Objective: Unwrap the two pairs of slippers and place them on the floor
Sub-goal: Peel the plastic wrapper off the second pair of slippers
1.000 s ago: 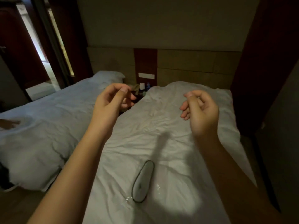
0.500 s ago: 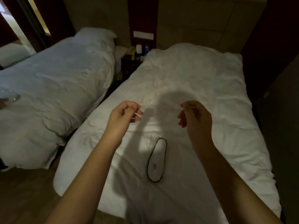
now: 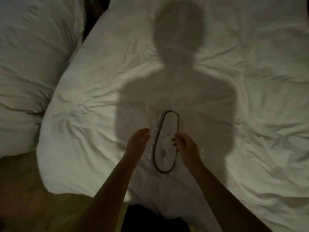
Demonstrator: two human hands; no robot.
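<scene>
A white slipper pack (image 3: pixel 166 141) with a dark rim lies in clear plastic wrap on the white bed (image 3: pixel 242 114), toe end pointing away from me. My left hand (image 3: pixel 138 143) hovers just left of it, fingers extended down and apart, holding nothing. My right hand (image 3: pixel 184 146) is at the pack's right edge, fingertips at or touching the rim; whether it grips is unclear. Only one wrapped pack shows.
A second white bed (image 3: pixel 33 64) lies to the left, with a dark gap between the two. Wooden floor (image 3: pixel 25 190) shows at lower left. My shadow falls across the duvet beyond the pack.
My head tipped down and closer to the bed. Both hands dropped from mid-air to either side of the slipper pack, and the fingers uncurled.
</scene>
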